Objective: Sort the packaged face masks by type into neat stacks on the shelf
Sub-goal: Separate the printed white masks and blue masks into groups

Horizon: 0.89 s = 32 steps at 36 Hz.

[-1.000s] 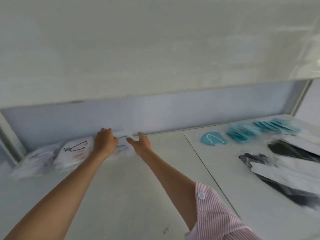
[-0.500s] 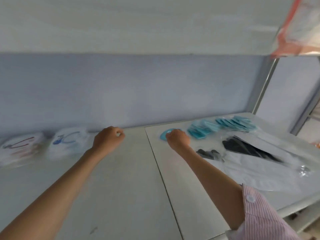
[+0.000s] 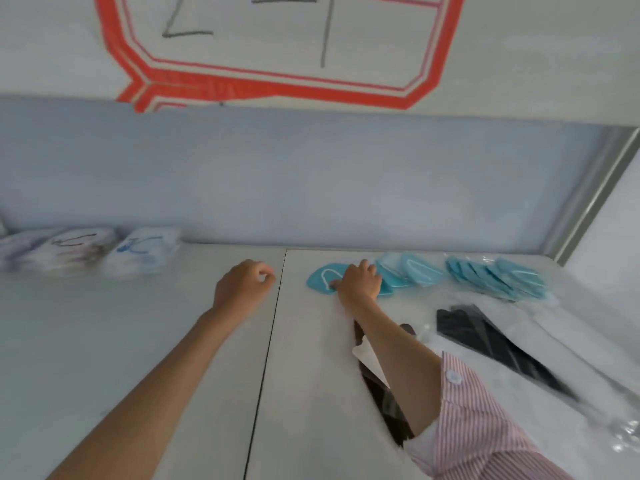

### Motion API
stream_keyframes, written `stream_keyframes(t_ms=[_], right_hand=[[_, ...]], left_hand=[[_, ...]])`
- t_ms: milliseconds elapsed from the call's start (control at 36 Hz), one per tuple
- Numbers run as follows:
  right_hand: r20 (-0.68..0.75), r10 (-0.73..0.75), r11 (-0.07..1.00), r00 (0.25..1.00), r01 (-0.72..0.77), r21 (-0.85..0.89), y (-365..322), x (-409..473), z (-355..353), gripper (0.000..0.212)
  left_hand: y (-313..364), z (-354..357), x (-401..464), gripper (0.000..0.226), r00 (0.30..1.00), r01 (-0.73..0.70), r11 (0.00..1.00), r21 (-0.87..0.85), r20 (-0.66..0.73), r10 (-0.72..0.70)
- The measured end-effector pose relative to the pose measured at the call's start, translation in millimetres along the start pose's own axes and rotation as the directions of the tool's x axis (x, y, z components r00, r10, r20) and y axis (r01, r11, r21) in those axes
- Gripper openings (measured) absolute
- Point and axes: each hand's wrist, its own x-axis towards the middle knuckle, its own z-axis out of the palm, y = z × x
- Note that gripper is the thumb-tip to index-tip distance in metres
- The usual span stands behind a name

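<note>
- Far left, against the back wall (image 3: 311, 181): blurred white mask packs (image 3: 55, 252), one with a dark strap; just right of them a white pack with blue strap (image 3: 143, 249). All lie on the shelf (image 3: 138, 341).
- Left hand (image 3: 242, 285) sits over the shelf near the seam (image 3: 268, 341), fingers loosely curled, thumb and forefinger close together, grip around nothing.
- Right of the seam: single blue mask pack (image 3: 320, 280) flat on the shelf. Right hand (image 3: 358, 282) lies on its right part, fingers bent down on it; pressing or pinching, cannot tell, blur.
- Just beside and behind that hand: fanned row of light blue packs (image 3: 412, 271); further right, apart from it, a second blue fan (image 3: 498, 277).
- Nearer the camera: black mask packs (image 3: 495, 344) in clear wrap, one partly hidden under the right forearm; striped pink sleeve (image 3: 481, 427) at lower right.
- Overhead: white panel with red border sign (image 3: 277, 84). Metal post (image 3: 595, 195) at far right.
</note>
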Motion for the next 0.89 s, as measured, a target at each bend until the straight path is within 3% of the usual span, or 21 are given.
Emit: stream_keyframes(t_ms=[139,333,417,500,583,750,806,889], right_hand=[[-0.035,-0.163,0.986,0.986,0.162,-0.037,14.0,-3.3,1.6,0.041],[0.056,-0.27,0.962,0.961,0.271,-0.021,33.7,-9.5,-4.2,0.037],[0.106,-0.289,0.956,0.952,0.281,0.077,46.1,-15.7,-9.2,0.033],[0.121,-0.3,0.928,0.946,0.259,0.269,59.6,-20.7,-13.5,0.028],[0.044,-0.22,0.858,0.974,0.172,0.484,72.1,-24.8,-22.4,0.025],[-0.206,0.068,0.835,0.976,0.057,0.548,109.9,-14.6,-49.3,0.031],[-0.213,0.098,0.855,0.972,0.027,0.517,126.1,-3.3,-53.4,0.033],[-0.087,0.139,0.866,0.987,-0.078,0.494,144.4,18.2,-56.7,0.037]], left_hand=[[18.8,6.6,-6.1,0.024,0.999,0.022,1.0,0.006,0.038,-0.022],[39.1,16.5,-0.8,0.024,0.991,0.03,0.999,-0.031,0.128,-0.026],[54.5,30.6,2.8,0.032,0.981,0.05,0.999,-0.01,0.187,-0.047],[72.2,52.7,8.7,0.057,0.947,0.061,0.991,0.116,0.307,-0.094],[88.7,72.3,11.3,0.086,0.915,0.06,0.959,0.276,0.37,-0.164],[99.8,85.4,19.6,0.087,0.898,0.141,0.935,0.324,0.356,-0.259],[100.8,83.8,21.8,0.091,0.89,0.189,0.934,0.304,0.35,-0.293],[98.9,81.3,26.8,0.106,0.876,0.246,0.935,0.254,0.354,-0.327]])
